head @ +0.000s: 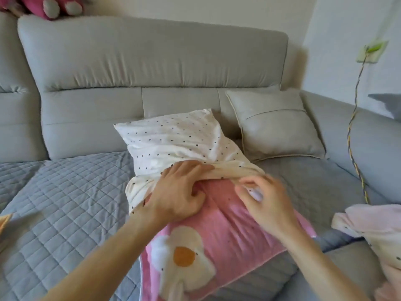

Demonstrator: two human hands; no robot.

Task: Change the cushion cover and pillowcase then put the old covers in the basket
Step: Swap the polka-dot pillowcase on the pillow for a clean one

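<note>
Our left hand (178,192) grips and our blurred right hand (260,196) seems to pinch the dotted pillowcase (173,140) hem, bunched across the pink egg-print pillow (227,224), whose long axis runs six to twelve o'clock.

A: Obs. 1: where are your hands?
B: Your left hand (175,192) grips the bunched hem of the dotted pillowcase (173,137). Your right hand (267,198), blurred, pinches the same hem.
A: Obs. 2: the pillow?
B: The pink egg-print pillow (227,224) lies on the quilted mat (65,192), far half covered, near half bare. A beige cushion (275,127) leans just beside it.
</note>
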